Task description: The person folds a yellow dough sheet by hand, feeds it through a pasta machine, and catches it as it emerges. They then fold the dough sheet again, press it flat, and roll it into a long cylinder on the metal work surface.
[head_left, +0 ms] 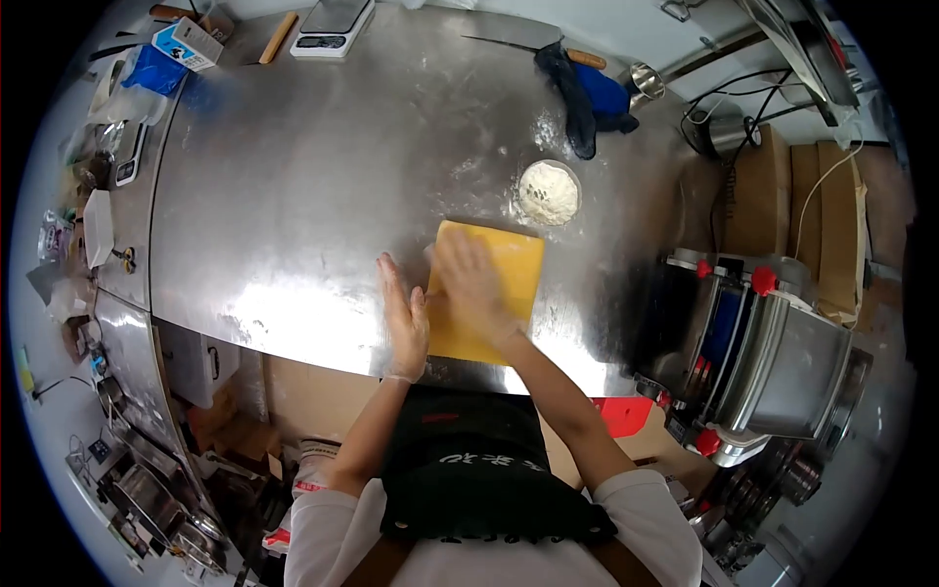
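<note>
A flat, rectangular yellow sheet of what looks like dough (pixel 514 279) lies on the steel worktop near its front edge. Flat over the upper left part of this sheet is my right hand (pixel 469 284), fingers stretched out and a little blurred by motion. My left hand (pixel 403 318) is held on edge just left of the sheet, with fingers extended and nothing in it. Beyond the sheet's far edge stands a bowl of white flour (pixel 550 193), with flour dusted on the metal around it.
A long knife (pixel 514 44) and dark and blue cloths (pixel 585 93) lie at the back right. A white scale (pixel 331 27) and a wooden-handled tool (pixel 279 37) are at the back left. On the right stands a metal roller machine (pixel 782 362) with red knobs.
</note>
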